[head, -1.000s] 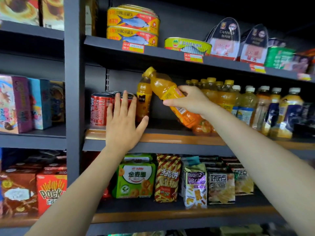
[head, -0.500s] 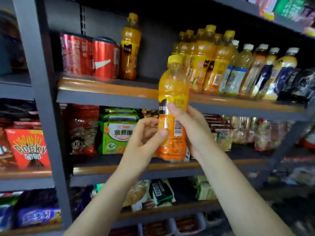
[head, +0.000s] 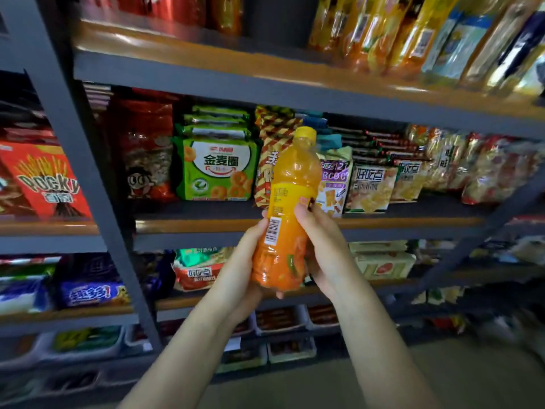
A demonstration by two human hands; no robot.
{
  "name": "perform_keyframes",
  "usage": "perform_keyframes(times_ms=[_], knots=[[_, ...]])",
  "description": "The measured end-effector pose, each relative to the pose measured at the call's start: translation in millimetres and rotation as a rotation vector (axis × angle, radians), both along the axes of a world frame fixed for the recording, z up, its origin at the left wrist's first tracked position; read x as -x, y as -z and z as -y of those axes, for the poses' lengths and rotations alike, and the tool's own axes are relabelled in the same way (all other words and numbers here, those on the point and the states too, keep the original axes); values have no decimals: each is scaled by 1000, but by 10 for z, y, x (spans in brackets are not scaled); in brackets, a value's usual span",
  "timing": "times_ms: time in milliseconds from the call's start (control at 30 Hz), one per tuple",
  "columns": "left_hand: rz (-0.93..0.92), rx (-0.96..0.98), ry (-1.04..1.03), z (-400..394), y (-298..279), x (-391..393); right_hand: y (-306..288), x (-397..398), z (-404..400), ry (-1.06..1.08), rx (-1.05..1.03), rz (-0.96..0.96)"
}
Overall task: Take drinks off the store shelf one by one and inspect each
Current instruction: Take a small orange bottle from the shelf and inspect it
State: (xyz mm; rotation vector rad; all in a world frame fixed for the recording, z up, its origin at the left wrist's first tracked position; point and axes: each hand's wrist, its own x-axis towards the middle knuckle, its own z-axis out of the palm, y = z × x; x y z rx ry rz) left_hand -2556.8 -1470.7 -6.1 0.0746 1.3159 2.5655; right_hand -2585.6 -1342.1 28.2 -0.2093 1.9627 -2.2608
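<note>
Change vs ~1 s back: the orange plastic juice bottle w/ yellow cap (head: pixel 287 211) was then tilted at the drinks shelf in the right hand only, the left flat on the shelf edge. Half a sec ago both hands had it. Now it's upright, off the shelf, held lower, in front of the snack shelf, well below the grey metal drinks shelf w/ wooden lip (head: pixel 206 54). View has dipped too; drinks row only seen at the top edge. Meaning, my read: take-off step done for this bottle, inspect step under way. Barcode side of the label faces cam.

Fingers: left hand (head: pixel 244 261) cups the bottle's lower left side, thumb laid along the barcode strip, other fingers wrapped behind, mostly hidden. Right hand (head: pixel 324 249) curls round the right side, thumb on the yellow label, one fingertip poking out under the base. Both hands gripping, neither splayed.

Bottle position: below the drinks shelf, overlapping the striped snack pack (head: pixel 269 160), just right of the green snack bag (head: pixel 216 169).
</note>
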Motion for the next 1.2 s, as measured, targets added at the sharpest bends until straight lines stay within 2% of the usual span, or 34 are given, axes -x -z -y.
perform_keyframes(times_ms=[67, 133, 233, 367, 500, 600, 733, 933, 1067, 1200], knots=[[41, 60, 38, 50, 53, -3, 68, -12, 1, -17, -5, 40], [49, 242, 7, 76, 92, 18, 123, 3, -8, 50, -58, 19], [-74, 488, -85, 80, 119, 31, 158, 23, -5, 68, -106, -34], [-135, 401, -103, 88, 202, 13, 145, 41, -10, 37, -108, -39], [-111, 270, 29, 128, 225, 27, 160, 74, -55, -63, -75, 0], [-94, 310, 51, 88, 212, 33, 152, 95, -53, -25, -56, 6], [-120, 445, -65, 57, 239, 46, 117, 107, -33, 51, -82, -62], [-100, 239, -39, 111, 248, 24, 155, 109, -69, -22, -92, -29], [-57, 279, -16, 99, 242, 62, 162, 94, -34, 0, -74, -13], [-58, 380, -112, 75, 236, 70, 171, 63, 7, 41, -51, -56]])
